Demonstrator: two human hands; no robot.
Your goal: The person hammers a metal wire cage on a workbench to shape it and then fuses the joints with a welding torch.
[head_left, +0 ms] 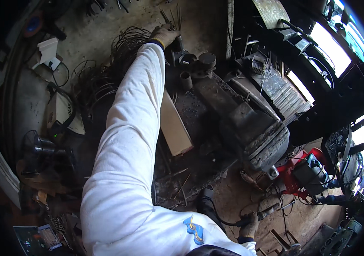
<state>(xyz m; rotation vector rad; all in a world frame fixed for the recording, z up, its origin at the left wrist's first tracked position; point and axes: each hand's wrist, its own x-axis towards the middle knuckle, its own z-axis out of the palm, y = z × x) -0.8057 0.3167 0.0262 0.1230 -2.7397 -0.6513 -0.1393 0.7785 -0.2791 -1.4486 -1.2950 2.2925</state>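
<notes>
My left hand (165, 36), in a worn work glove with a yellow cuff, is stretched far forward at the top. Its fingers are curled at several thin welding rods (176, 18), which stand up from a short upright tube (179, 44). Exactly how many rods lie in the fingers is hidden. Low on the right, my gloved right hand (249, 225) is closed around a dark welding electrode holder (268, 211), with a black cable (221, 218) trailing from it. Right of the tube, the vise (250, 123) sits on the dark workbench (186, 109).
Beside my left arm lie a tan rectangular bar (174, 128) and a tangle of dark wire (126, 42). A red plastic chair (290, 175) with a dark box on it stands right of the bench. Metal strips (290, 98) are stacked farther back. Cables run over the floor (233, 187).
</notes>
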